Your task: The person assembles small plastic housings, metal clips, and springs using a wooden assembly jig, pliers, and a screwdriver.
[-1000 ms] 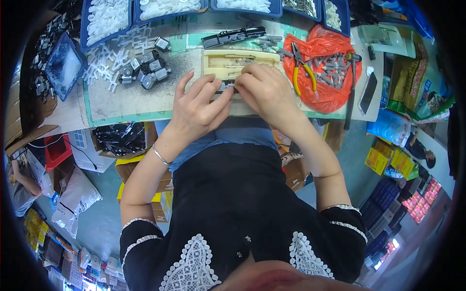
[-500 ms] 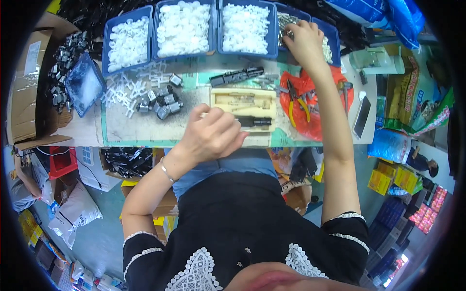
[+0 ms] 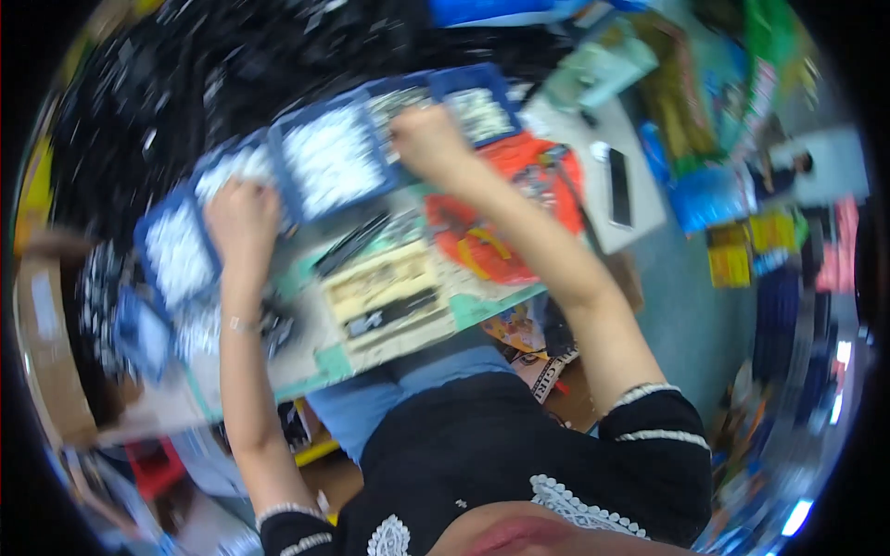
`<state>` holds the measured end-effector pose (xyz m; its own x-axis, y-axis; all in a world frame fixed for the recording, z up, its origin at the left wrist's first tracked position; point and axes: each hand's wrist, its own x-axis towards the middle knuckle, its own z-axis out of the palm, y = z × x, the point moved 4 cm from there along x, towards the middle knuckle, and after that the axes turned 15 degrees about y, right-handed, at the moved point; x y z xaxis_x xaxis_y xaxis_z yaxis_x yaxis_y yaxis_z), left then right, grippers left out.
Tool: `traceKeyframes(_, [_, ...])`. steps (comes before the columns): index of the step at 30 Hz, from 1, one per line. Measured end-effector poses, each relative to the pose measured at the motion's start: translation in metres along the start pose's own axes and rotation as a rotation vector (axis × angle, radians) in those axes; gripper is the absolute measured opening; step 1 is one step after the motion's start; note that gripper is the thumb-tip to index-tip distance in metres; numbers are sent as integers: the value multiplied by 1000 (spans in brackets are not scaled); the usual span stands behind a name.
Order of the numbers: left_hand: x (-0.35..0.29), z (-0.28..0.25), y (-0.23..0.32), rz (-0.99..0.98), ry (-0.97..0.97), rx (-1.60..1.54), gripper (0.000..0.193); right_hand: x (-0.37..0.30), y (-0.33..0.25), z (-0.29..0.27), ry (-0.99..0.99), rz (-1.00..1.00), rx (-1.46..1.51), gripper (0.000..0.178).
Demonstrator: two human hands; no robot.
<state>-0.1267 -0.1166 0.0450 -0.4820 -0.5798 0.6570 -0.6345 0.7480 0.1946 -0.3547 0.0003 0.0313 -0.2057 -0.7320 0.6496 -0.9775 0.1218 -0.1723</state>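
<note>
My left hand (image 3: pixel 239 218) reaches down at a blue bin of small white round plastic parts (image 3: pixel 232 167); its fingertips are smeared and partly hidden. My right hand (image 3: pixel 428 141) is curled over the bin of small metal pieces (image 3: pixel 394 104); what its fingers hold, if anything, does not show. On the table in front of me lies a cream-coloured fixture block (image 3: pixel 380 287) with recessed slots. A black elongated part (image 3: pixel 394 313) sits in its near slot. Just behind the block rests another black elongated part (image 3: pixel 350 243).
Further blue bins hold white parts (image 3: pixel 334 157) and pale pieces (image 3: pixel 477 113). Yellow-handled pliers (image 3: pixel 482 248) lie on a red plastic sheet (image 3: pixel 533 176). A phone (image 3: pixel 618 185) is at the table's right end. Black parts (image 3: pixel 185 93) are heaped behind the bins.
My left hand has gone from above the fixture block to a bin of white parts. My right hand stays at the metal-piece bin. The whole view has turned and blurred.
</note>
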Motion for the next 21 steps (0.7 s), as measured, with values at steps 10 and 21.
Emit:
traceKeyframes(10, [-15,-16,-6,7,44,-279,12,-3,-10,-18,45,112,144,19])
traceKeyframes(21, [-56,-51,59,-660,12,-1087,13,-17,-81,-86,356,295,963,11])
